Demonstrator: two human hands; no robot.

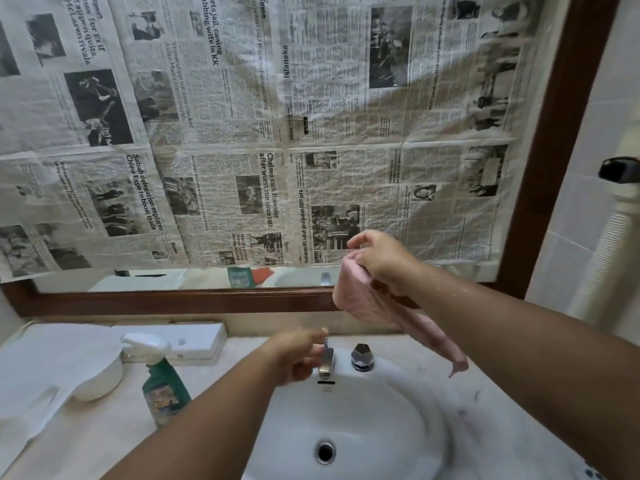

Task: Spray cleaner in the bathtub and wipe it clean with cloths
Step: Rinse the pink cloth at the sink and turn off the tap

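Note:
A pink cloth (356,296) hangs from my right hand (381,263), which grips its upper end above the back of the white sink (398,427). The cloth's loose tail drapes down under my right forearm. My left hand (298,355) is curled around the chrome tap (326,362) at the sink's rear rim. A green spray bottle (162,386) with a white trigger head stands upright on the counter, left of the sink and left of my left forearm. No water is seen running.
A white bowl (100,382) and a white box (194,341) sit on the counter at left. A chrome drain knob (362,356) is right of the tap. Newspaper (277,133) covers the brown-framed mirror. White tiled wall and a ribbed hose (609,258) are at right.

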